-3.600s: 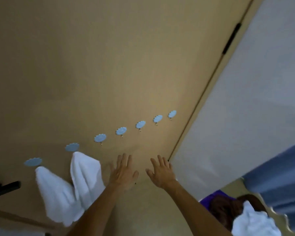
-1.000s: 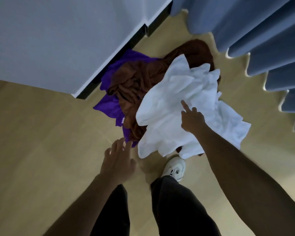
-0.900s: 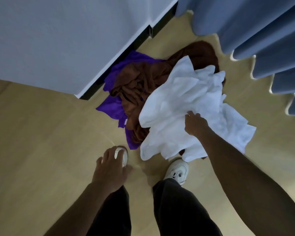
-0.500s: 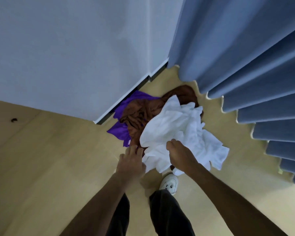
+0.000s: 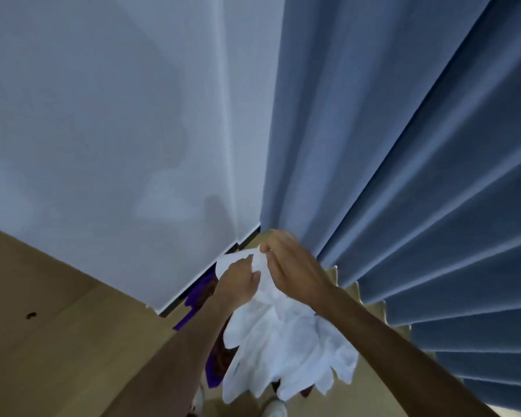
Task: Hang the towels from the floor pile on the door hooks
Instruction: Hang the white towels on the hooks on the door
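Note:
A white towel (image 5: 286, 341) hangs in the air in front of me, its crumpled body drooping toward the floor. My left hand (image 5: 238, 282) grips its upper edge from the left. My right hand (image 5: 289, 266) pinches the same top edge from the right, close beside the left hand. Behind my left forearm, parts of the floor pile show: a purple towel (image 5: 193, 308) and a brown towel (image 5: 221, 356). No door hooks are in view.
A grey-white wall (image 5: 118, 130) fills the upper left and meets a blue pleated curtain (image 5: 403, 161) on the right. A tan wooden door surface (image 5: 57, 326) lies at lower left. My white shoes (image 5: 272, 409) show at the bottom edge.
My right hand has lifted the white towel off the floor pile, and my left hand has taken hold of its top edge too. The view has tilted up from the floor toward the wall and curtain.

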### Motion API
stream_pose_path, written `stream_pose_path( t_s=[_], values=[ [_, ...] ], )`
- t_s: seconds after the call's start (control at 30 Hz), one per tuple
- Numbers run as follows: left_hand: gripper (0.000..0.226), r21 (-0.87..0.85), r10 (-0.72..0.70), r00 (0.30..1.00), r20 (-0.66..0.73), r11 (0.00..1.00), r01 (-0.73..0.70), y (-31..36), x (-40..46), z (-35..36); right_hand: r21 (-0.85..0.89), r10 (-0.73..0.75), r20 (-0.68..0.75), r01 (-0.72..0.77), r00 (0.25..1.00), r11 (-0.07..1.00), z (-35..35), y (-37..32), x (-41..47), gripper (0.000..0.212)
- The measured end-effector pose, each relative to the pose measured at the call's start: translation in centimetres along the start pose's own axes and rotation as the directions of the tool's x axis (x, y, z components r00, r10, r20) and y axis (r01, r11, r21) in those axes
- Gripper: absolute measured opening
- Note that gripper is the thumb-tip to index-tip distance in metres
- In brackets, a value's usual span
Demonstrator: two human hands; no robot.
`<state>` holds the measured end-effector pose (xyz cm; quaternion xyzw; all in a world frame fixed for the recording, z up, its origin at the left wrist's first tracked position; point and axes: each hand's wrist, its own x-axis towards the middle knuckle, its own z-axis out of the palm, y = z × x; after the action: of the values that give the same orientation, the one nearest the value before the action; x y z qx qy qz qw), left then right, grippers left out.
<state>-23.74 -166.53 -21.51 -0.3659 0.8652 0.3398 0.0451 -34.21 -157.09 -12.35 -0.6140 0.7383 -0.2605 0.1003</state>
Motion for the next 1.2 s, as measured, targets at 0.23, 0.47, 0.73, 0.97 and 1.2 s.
stream_pose_path(
  t_s=[0.23, 0.47, 0.73, 0.97, 1.2],
  values=[
    [0.023, 0.104, 0.131, 0.975, -0.181, 0.988, -0.114, 6.2, -1.3, -10.1, 0.013, 0.173, -0.186, -0.174, 0.967, 0.985, -8.5, -0.5, 2.1, 0.037],
    [0.014, -0.032, 0.238, 0.946, -0.220, 0.967, -0.251, 10.2, -5.1, -18.1, -0.054, 0.045, -0.104, -0.051, 0.994, 0.997, -7.3, -4.4, 3.1, 0.057],
    [0.018, -0.068, 0.181, 0.912, -0.368, 0.973, -0.221, 8.7, -9.6, -24.2, 0.283, 0.327, 0.144, -0.356, 0.934, 0.891, -5.2, -8.0, 4.9, 0.079],
    [0.025, -0.074, 0.184, 0.863, -0.470, 0.966, -0.246, 6.1, -14.9, -29.6, 0.256, 0.374, 0.422, -0.504, 0.826, 0.825, 0.4, -10.1, 4.6, 0.048],
    [0.015, 0.049, -0.095, 0.687, -0.721, 0.981, 0.187, -2.2, -22.5, -36.2, 0.047, 0.412, 0.335, -0.452, 0.847, 0.891, 3.8, -15.2, 6.7, 0.011]
  ],
)
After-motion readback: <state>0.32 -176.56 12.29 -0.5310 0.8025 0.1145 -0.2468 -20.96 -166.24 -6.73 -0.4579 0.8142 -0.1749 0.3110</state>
